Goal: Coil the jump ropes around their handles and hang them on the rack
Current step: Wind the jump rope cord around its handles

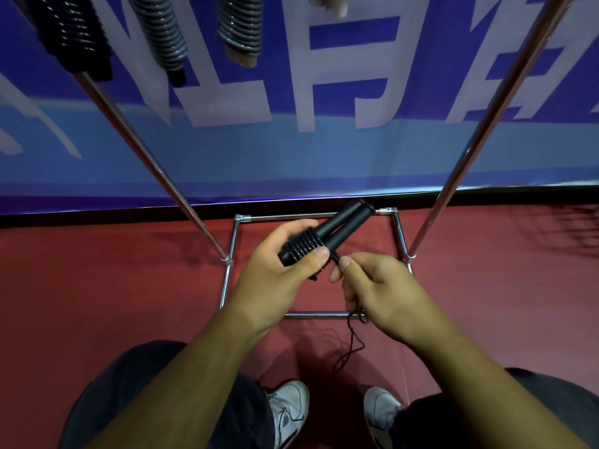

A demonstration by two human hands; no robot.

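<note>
Above rack base [311, 217]: left hand [275, 273] grips handles [327, 233]; right hand [382, 293] pinches rope [353, 338].

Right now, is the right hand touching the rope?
Touching. The head view shows the right hand pinching the black rope beside the handles, which the left hand grips.

The rack [479, 137] is shiny smooth metal, the black handles [330, 233] look like dull plastic, and the red floor [97, 286] looks flat and matt.
</note>
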